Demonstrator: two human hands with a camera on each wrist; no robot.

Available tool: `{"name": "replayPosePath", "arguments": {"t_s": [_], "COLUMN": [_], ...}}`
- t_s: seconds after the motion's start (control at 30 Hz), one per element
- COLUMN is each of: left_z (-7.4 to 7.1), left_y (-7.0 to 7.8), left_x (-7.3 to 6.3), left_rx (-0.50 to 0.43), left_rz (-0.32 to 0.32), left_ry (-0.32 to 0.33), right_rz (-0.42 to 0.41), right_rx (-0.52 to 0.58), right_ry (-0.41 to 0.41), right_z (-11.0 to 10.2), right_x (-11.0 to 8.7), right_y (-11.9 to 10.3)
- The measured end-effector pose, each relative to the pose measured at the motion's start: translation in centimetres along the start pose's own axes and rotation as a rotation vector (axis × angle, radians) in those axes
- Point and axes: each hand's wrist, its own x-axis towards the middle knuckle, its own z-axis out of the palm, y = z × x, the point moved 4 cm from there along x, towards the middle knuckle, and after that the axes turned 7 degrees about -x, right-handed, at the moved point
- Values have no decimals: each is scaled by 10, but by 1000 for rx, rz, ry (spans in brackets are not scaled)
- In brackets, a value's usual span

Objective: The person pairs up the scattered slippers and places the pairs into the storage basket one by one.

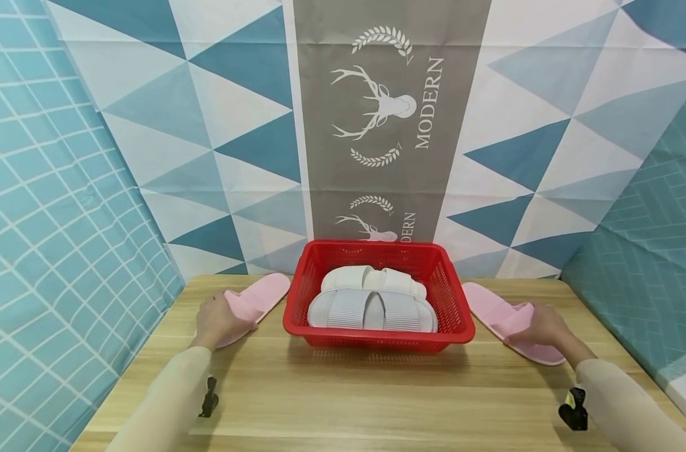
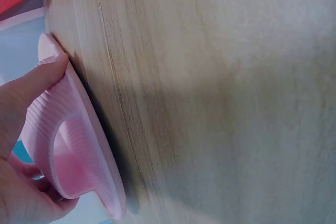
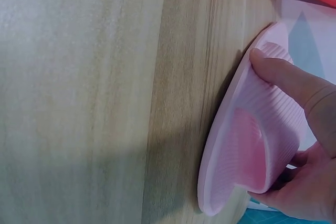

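Observation:
On the left of the table, my left hand point(image 1: 219, 321) grips a pink slipper point(image 1: 268, 290) across its strap. The left wrist view shows the thumb on the near edge of that ribbed strap and the other fingers round its far side. At the right, my right hand point(image 1: 543, 328) holds a matching pink slipper point(image 1: 486, 301) the same way, thumb and fingers spread across the strap point(image 3: 273, 108). Both slippers lie at a slant, toes toward me. Between them stands a red basket point(image 1: 376, 339) holding a white slipper point(image 1: 343, 276) and a pale grey slipper point(image 1: 348, 309).
The wooden table point(image 1: 343, 402) runs from the patterned backdrop point(image 1: 252, 125) toward me. Blue tiled cloth point(image 1: 49, 220) hangs on the left side, and teal cloth point(image 1: 648, 251) stands along the right. The basket sits near the back edge.

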Motion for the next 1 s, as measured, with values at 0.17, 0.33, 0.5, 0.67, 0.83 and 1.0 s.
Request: {"name": "replayPosePath", "arguments": {"t_s": [0.17, 0.33, 0.5, 0.67, 0.83, 1.0], "left_z": [-1, -1, -2, -4, -9, -15], "left_y": [-2, -5, -8, -9, -9, -8], "left_x": [-4, -9, -14, -20, -29, -36], "left_rx": [-10, -24, -40, -52, -64, -71], "left_rz": [5, 23, 43, 46, 55, 84], "left_ry": [-1, 5, 16, 23, 39, 67], "right_rz": [24, 45, 50, 44, 19, -12], "right_rx": [37, 58, 73, 81, 77, 82], "right_ry": [-12, -22, -22, -17, 11, 50], "right_z": [-2, -3, -5, -6, -8, -11], "right_x": [-4, -10, -15, -20, -26, -35], "right_y": [-2, -3, -4, -3, -2, -4]}}
